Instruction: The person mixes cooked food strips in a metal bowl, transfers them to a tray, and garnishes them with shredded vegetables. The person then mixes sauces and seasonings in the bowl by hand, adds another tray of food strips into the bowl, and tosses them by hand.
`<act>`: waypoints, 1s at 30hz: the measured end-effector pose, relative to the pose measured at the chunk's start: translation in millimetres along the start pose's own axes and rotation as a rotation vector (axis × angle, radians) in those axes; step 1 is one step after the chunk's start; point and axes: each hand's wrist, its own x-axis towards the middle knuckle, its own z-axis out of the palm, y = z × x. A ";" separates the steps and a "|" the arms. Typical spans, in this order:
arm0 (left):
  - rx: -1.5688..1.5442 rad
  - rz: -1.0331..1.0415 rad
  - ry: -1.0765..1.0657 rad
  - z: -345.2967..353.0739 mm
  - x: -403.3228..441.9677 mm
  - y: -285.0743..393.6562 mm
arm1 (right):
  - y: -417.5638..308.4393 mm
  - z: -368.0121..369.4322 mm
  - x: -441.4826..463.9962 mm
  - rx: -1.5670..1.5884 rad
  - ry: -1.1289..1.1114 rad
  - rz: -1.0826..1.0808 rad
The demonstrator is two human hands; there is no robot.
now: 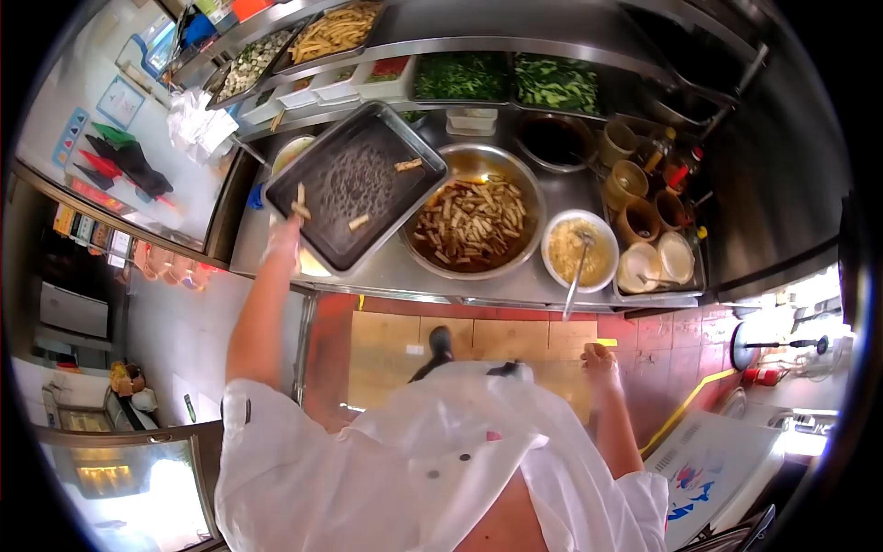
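Observation:
A dark rectangular tray (354, 198) is tilted over the left of the counter, with a few pale strips left on its wet bottom. At its lower left edge my left hand (287, 241) grips the rim. To the tray's right stands a large steel bowl (529, 244) of browned strips in dark sauce. Away from the counter, my right hand (600, 361) hangs low with its fingers curled together; whether something small is in it I cannot make out.
A white bowl (602, 281) of chopped yellowish food holds a ladle. Right of it, a tray (658, 296) carries jars and bottles. Behind are a bowl of dark liquid (552, 138) and containers of greens (460, 78). A shelf (432, 46) crosses above.

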 end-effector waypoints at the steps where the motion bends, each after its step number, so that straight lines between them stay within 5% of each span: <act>1: -0.162 -0.107 -0.067 -16.2 3.8 -40.1 | -19.8 10.5 -8.6 0.014 -0.017 0.001; 2: -0.317 -0.225 -0.118 -32.2 6.9 -79.7 | -35.7 15.2 -11.9 0.025 -0.035 0.000; 3: -0.516 -0.459 -0.225 -2.2 62.1 -199.7 | -89.5 10.7 -18.3 -0.100 0.021 -0.007; 5: -0.837 -0.378 -0.032 -11.3 -20.9 -121.0 | -130.5 64.5 -15.9 -0.091 -0.045 -0.060; 10: -0.715 -0.527 0.013 14.8 22.5 -203.1 | -206.2 135.6 9.8 -0.395 -0.121 -0.178; 12: -0.761 -0.671 0.049 23.8 23.4 -166.9 | -235.6 164.1 23.3 -0.440 -0.201 -0.217; 19: -0.613 -0.548 0.063 35.4 30.3 -176.1 | -308.8 224.1 67.0 -0.711 -0.248 -0.345; 21: -0.625 -0.594 0.115 40.2 26.5 -179.8 | -277.0 240.4 120.4 -0.592 -0.278 -0.298; 23: -0.701 -0.677 0.133 53.0 13.3 -184.1 | -295.1 247.4 133.0 -0.944 -0.180 -0.324; 27: -0.505 -0.675 -0.682 109.0 -77.6 -168.4 | -281.7 270.1 162.2 -1.189 -0.299 -0.451; 30: -0.340 -0.712 -0.850 184.7 -144.9 -130.1 | -280.8 297.7 140.3 -1.396 -0.399 -0.596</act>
